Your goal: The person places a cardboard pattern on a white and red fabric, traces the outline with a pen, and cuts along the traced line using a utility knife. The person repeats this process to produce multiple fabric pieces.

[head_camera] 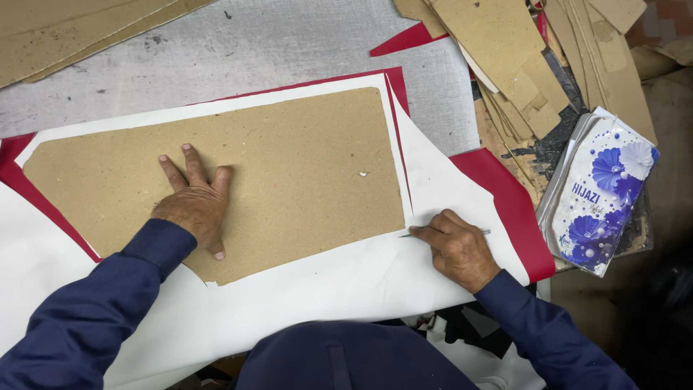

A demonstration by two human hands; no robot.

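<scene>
A large brown cardboard template (pixel 289 166) lies flat on a white sheet (pixel 346 282) whose red edge shows at the right. My left hand (pixel 193 206) presses palm-down on the template's lower left part, fingers spread. My right hand (pixel 456 247) grips a thin silver pen (pixel 410 235), its tip touching the white sheet at the template's lower right corner.
A stack of brown cardboard pieces (pixel 520 65) lies at the upper right, more cardboard (pixel 65 29) at the upper left. A white packet with blue flowers (pixel 599 195) rests at the right. Grey table surface (pixel 289 50) shows at the back.
</scene>
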